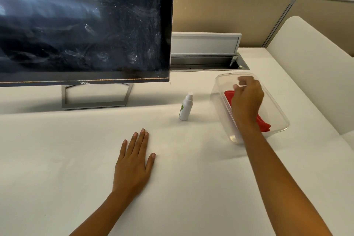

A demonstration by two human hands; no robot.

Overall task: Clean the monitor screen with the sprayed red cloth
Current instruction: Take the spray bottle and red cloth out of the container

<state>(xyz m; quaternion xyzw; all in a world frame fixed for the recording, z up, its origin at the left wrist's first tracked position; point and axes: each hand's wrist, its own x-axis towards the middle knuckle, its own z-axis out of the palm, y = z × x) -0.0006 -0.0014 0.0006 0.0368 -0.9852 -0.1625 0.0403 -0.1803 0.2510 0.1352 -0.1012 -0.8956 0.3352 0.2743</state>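
While the left hand (134,161) is lying flat on the white table (57,159), palm down with its fingers spread and nothing under it, the right hand (247,99) is reaching over a clear plastic tub (281,113) on the right side of the table. That hand is hanging loosely curled above the red cloth (264,123), which is lying bunched on the tub's floor; whether the fingertips are touching the cloth cannot be told, since the hand is covering the middle of it. Red is showing both beyond the hand and near the wrist. A small white spray bottle (185,107) is standing upright just left of the tub, apart from both hands. The monitor (84,23) is standing on its grey stand (95,97) at the far left, its dark screen streaked and speckled with smears, most thickly near the right edge. Behind the tub, a cable hatch (206,51) in the table is standing open.
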